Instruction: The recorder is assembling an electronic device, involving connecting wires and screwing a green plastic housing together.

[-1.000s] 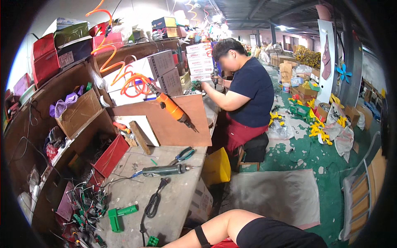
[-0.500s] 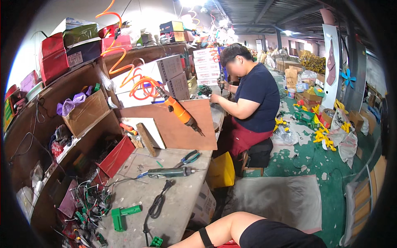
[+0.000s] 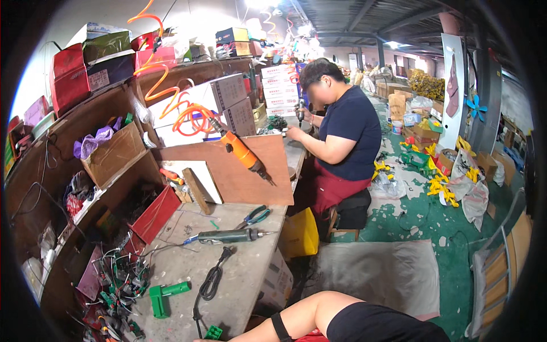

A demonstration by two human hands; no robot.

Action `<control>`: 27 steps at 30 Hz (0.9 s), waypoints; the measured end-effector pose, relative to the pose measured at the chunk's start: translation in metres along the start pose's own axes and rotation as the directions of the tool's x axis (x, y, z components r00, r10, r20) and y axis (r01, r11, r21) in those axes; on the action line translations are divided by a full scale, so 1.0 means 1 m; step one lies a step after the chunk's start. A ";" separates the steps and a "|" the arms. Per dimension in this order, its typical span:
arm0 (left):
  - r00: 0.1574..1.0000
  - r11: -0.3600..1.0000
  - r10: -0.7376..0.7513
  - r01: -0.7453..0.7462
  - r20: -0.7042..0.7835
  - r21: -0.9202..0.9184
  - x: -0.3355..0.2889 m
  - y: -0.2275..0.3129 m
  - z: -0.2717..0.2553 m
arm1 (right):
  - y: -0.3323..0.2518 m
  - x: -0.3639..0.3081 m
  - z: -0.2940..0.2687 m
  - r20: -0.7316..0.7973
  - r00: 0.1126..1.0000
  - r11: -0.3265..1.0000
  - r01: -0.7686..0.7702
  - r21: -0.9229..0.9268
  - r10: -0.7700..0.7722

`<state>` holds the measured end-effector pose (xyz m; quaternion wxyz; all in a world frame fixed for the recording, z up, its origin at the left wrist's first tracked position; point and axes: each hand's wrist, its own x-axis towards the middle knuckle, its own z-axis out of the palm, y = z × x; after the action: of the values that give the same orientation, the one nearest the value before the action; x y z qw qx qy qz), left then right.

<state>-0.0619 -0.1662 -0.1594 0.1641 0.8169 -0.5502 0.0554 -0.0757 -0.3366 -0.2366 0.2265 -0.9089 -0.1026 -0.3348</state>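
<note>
My right forearm (image 3: 256,333), with a black strap around it, runs left along the lower edge. Its hand is cut off below the picture, so the fingers do not show. Nearest to where the arm leaves the view is a small green block-like part (image 3: 213,332), beside the lower end of a coiled black power cord (image 3: 212,283). My left hand is out of sight. Left of the cord lies a green pistol-shaped plastic housing (image 3: 165,296). Farther up the bench rest a dark green electric screwdriver (image 3: 231,236) and blue-handled pliers (image 3: 254,216).
An orange power tool (image 3: 244,155) hangs from an orange coiled hose before a brown board (image 3: 228,171). Wired green parts (image 3: 117,279) pile up at the bench's left, near a red bin (image 3: 156,214). Beyond the board, a seated co-worker (image 3: 347,125) holds a tool.
The whole view has shifted slightly, so most things sit a little farther left. The co-worker's head and tool have moved slightly. On the bench, the cord, green parts and tools keep their places.
</note>
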 end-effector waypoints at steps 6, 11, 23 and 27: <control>0.996 0.996 -0.076 0.073 0.056 0.050 -0.010 -0.015 0.007 | -0.004 -0.001 0.012 0.007 1.000 0.999 -0.024 0.023 0.024; 0.997 0.998 -0.066 0.066 0.046 0.014 -0.010 -0.021 0.011 | 0.001 0.000 0.016 -0.007 0.999 0.999 -0.036 0.016 0.036; 0.996 0.999 -0.003 -0.002 -0.088 -0.047 -0.015 -0.015 0.006 | -0.011 0.006 0.010 0.064 0.995 0.997 -0.081 0.015 0.080; 0.995 0.998 -0.059 0.060 -0.075 0.004 -0.015 -0.007 0.002 | -0.023 0.009 -0.002 0.169 0.972 0.972 -0.187 0.140 0.163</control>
<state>-0.0615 -0.1511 -0.1674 0.1838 0.8307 -0.5190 0.0828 -0.0779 -0.3171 -0.2218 0.3163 -0.9175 -0.0649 -0.2322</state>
